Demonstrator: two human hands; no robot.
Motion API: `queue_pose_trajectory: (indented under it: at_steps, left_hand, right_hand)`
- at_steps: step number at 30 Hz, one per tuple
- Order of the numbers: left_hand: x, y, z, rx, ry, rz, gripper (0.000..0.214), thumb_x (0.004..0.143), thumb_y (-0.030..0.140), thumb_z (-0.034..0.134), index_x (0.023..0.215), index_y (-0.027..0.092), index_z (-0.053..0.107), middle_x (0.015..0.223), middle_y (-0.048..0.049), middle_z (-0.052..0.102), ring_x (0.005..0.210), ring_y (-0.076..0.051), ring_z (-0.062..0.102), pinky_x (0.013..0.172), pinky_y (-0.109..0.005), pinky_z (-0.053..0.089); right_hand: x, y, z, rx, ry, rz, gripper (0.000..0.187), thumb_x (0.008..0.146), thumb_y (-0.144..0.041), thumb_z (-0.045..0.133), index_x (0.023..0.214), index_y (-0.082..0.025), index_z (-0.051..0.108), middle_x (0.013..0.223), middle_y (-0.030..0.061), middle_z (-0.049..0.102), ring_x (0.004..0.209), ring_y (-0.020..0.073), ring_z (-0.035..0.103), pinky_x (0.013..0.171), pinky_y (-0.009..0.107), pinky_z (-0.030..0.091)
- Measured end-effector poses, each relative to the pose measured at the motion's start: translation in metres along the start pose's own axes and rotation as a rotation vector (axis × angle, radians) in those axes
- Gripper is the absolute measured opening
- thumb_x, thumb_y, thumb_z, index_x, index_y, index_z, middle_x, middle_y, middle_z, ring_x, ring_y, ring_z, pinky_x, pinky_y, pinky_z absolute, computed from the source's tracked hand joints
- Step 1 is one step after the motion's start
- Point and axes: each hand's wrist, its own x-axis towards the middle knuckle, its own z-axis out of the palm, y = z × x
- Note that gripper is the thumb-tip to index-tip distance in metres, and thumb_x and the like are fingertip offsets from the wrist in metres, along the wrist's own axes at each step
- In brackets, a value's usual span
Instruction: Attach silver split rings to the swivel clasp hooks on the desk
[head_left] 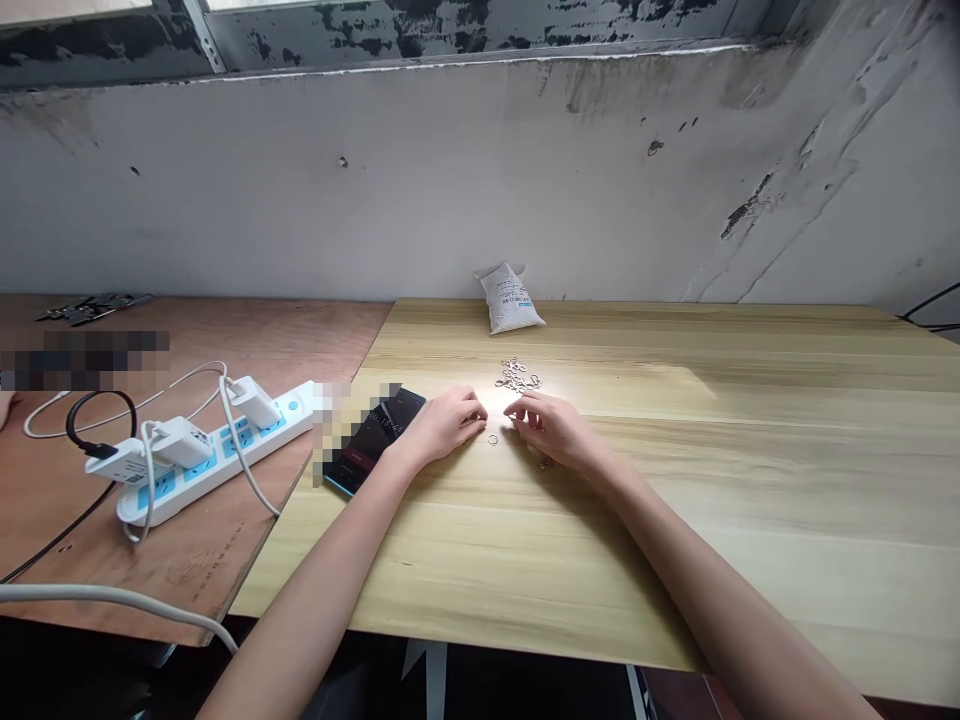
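Observation:
My left hand and my right hand rest on a light wooden tabletop, fingers curled, their fingertips a little apart. A heap of small silver metal rings lies just beyond them. A single ring sits between my hands, and a small tangle of rings lies under the edge of my right hand. Whether either hand pinches a ring is too small to tell. A white printed sack leans against the wall behind.
A black smartphone lies left of my left hand. On the lower plywood table stands a white power strip with plugged-in chargers and cables. Dark metal parts lie at its back. A stained wall rises behind both tables.

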Motion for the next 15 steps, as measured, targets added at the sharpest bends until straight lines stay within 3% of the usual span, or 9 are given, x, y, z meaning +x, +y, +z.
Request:
queue_pose_trajectory:
  at_steps: [7,15]
  left_hand:
    - [0.0,-0.004,-0.002,-0.287,-0.085,-0.213,0.013,0.082,0.031,0.064,0.083,0.019,0.068,0.079,-0.0022,0.067,0.072,-0.016,0.061,0.064,-0.026,0.044]
    - [-0.001,0.003,-0.005,-0.247,-0.032,-0.134,0.018,0.085,0.033,0.063,0.075,0.019,0.066,0.069,0.0,0.066,0.065,-0.014,0.058,0.06,-0.026,0.041]
  right_hand:
    - [0.001,-0.007,0.006,0.159,0.116,-0.049,0.011,0.089,-0.02,0.056,0.089,-0.02,0.066,0.084,0.0036,0.065,0.063,0.0115,0.056,0.061,0.026,0.047]
    - [0.001,-0.009,0.01,0.287,0.115,0.058,0.009,0.087,-0.025,0.059,0.085,-0.019,0.066,0.08,0.0022,0.068,0.068,0.0132,0.059,0.063,0.026,0.048]
